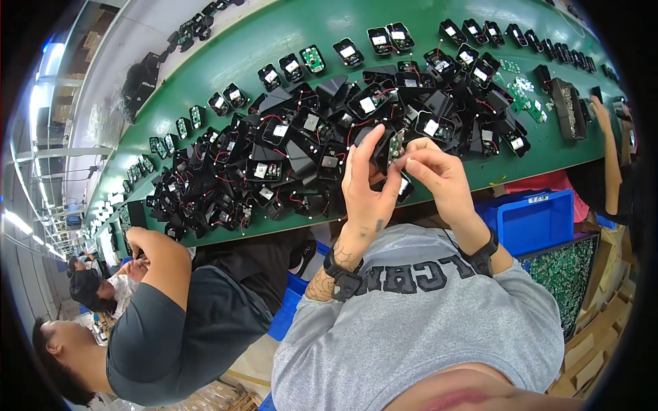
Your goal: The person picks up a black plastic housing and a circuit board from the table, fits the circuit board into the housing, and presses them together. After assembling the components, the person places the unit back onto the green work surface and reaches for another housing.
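Over the near edge of the green bench, my left hand [367, 183] is closed around a small black plastic housing, its thumb and fingers on either side. A green circuit board [395, 145] shows upright at the housing's right side. Thumb and fingertips of my right hand [439, 175] are pinched together against the board's edge; whatever they grip is too small to make out. Just beyond my hands lies a big heap of black housings [301, 147], many with white or silver blocks, boards and thin red wires inside.
Housings stand in rows along the far side of the green bench [240, 65]. Loose green boards [531, 103] lie right of the heap, beside a dark box [567, 109]. Below the bench edge sits a blue bin [534, 222]. Co-workers sit at left [164, 329] and right.
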Tool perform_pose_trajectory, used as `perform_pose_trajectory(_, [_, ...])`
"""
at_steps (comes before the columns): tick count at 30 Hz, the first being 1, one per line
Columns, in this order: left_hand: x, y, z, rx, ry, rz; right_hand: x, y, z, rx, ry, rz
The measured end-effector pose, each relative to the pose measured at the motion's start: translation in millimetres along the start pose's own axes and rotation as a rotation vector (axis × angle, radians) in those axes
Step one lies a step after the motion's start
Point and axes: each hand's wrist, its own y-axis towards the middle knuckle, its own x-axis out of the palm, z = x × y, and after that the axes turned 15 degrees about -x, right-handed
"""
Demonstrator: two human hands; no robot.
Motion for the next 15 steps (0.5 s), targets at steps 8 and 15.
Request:
perform_pose_trajectory(8, [-5.3,7.6,-7.4,0.325,0.169,-0.048,-13.5,2.3,3.2,0.174,0.184,-0.083])
perform_pose_trajectory(15, [-2.7,7.4,-0.7,0.329,0.109,-0.050,-16.9,2.5,2.5,0.184,0.175,-0.132])
